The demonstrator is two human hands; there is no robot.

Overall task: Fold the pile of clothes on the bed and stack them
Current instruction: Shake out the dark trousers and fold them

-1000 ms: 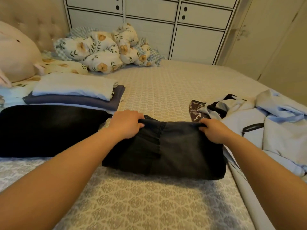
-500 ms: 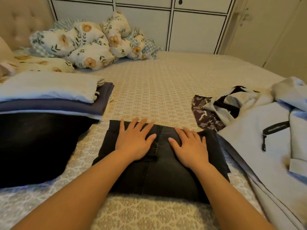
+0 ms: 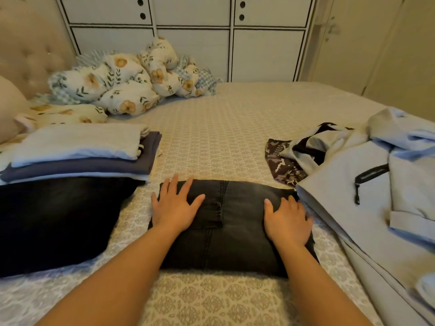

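A folded pair of dark grey jeans (image 3: 237, 222) lies flat on the bed in front of me. My left hand (image 3: 175, 204) rests palm down on its left part, fingers spread. My right hand (image 3: 288, 220) presses flat on its right end, next to the light blue jacket. To the left stands a stack of folded clothes (image 3: 77, 149): a white piece on top, a purple-blue one under it. A folded black garment (image 3: 54, 220) lies in front of that stack. Unfolded clothes sit at the right: a light blue jacket (image 3: 367, 208) and a dark patterned piece (image 3: 282, 161).
The patterned bedspread (image 3: 223, 128) stretches to the far edge. A bunched floral duvet (image 3: 127, 85) lies at the back left by the tufted headboard (image 3: 30, 50). White cabinet doors (image 3: 193, 41) stand behind the bed.
My hands let go of the jeans' far edge, laid flat on the folded jeans, and have slid apart toward its left and right ends.
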